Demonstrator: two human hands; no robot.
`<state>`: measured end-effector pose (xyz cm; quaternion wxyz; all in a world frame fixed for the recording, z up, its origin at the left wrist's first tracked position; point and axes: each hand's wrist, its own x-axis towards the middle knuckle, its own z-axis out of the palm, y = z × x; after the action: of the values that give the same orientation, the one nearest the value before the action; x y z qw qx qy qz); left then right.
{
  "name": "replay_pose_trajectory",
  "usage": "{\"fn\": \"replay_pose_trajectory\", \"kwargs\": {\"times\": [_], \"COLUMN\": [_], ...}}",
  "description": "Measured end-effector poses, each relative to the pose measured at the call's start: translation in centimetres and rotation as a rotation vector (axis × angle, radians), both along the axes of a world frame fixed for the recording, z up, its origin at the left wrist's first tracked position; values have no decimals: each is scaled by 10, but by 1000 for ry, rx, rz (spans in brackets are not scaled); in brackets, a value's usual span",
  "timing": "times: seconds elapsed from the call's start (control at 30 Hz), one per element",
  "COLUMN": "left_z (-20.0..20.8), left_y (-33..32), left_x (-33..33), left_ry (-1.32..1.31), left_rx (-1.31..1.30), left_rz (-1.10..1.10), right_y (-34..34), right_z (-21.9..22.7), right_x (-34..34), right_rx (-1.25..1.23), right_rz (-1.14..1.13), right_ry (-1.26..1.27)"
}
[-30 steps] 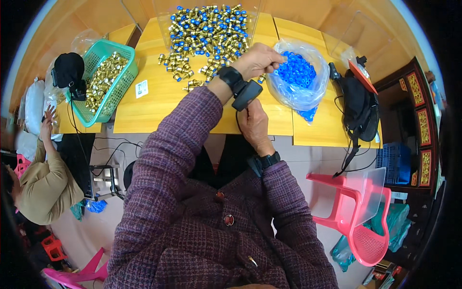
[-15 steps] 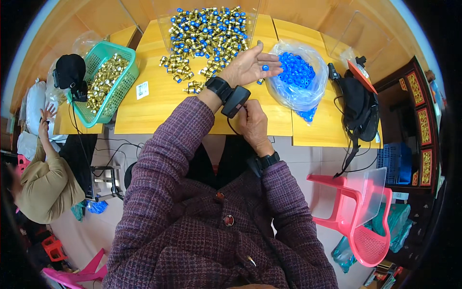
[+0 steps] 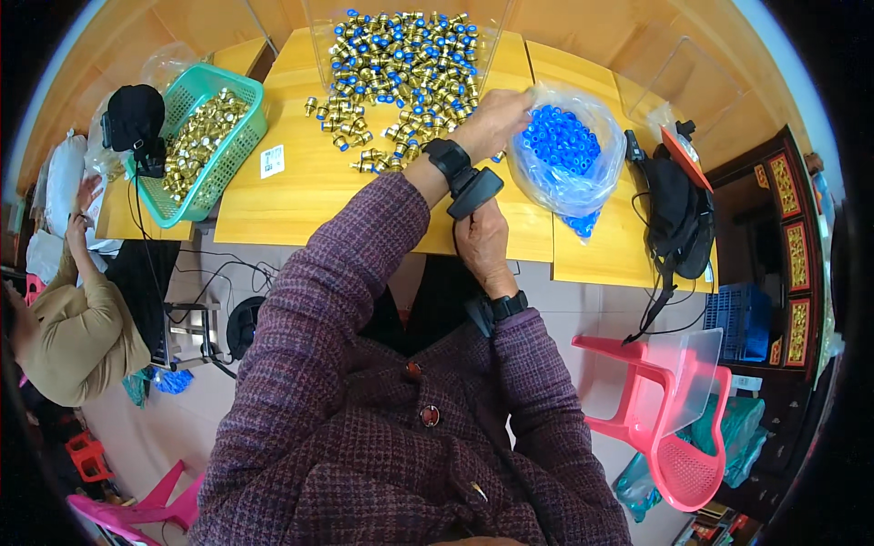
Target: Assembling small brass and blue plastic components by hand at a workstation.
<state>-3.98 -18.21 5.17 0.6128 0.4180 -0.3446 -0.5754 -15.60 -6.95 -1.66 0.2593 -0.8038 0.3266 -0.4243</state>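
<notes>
My left hand point(image 3: 492, 123) is at the left rim of a clear plastic bag point(image 3: 596, 191), its back turned up and its fingers curled. Whatever lies in those fingers is hidden. Inside the bag are many small blue ring-shaped caps point(image 3: 560, 138). On my left wrist sits a black strapped device point(image 3: 475, 193). My right hand point(image 3: 482, 238) is closed at the lower edge of this device, its fingertips partly hidden behind it. Brass fittings with blue ends point(image 3: 405, 59) are heaped to the far left of my left hand. One fitting point(image 3: 498, 156) lies beneath that hand.
A green basket point(image 3: 259, 100) of brass parts stands at left, near a white label point(image 3: 272, 161). Black straps and a bag point(image 3: 674, 209) hang over the table's right edge. A pink chair point(image 3: 669, 409) stands at right. Another person point(image 3: 82, 332) works at far left.
My left hand has turned from palm-up with spread fingers to back-up with curled fingers, reaching the bag's rim. My right hand has shifted slightly right and down, still by the wrist device.
</notes>
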Motion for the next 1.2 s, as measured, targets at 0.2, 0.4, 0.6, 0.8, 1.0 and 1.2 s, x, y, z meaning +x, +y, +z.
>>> {"fn": "replay_pose_trajectory", "kwargs": {"times": [0.2,0.4,0.6,0.8,1.0,1.2], "left_z": [-33,-18,-16,-19,-22,-17], "left_y": [-1,-1,8,21,58,111], "left_x": [9,-1,1,5,37,103], "left_ry": [-334,-545,-427,-398,-304,-345], "left_rx": [183,300,172,94,71,5], "left_rz": [179,95,140,69,10,278], "right_y": [-2,0,-1,-3,0,1], "right_z": [-1,-1,-1,-5,-1,1], "right_x": [3,-1,1,1,2,1], "right_rx": [-27,-34,-36,-23,-44,-37], "right_rz": [52,-3,20,24,21,8], "right_ry": [-42,-7,-10,30,43,41]}}
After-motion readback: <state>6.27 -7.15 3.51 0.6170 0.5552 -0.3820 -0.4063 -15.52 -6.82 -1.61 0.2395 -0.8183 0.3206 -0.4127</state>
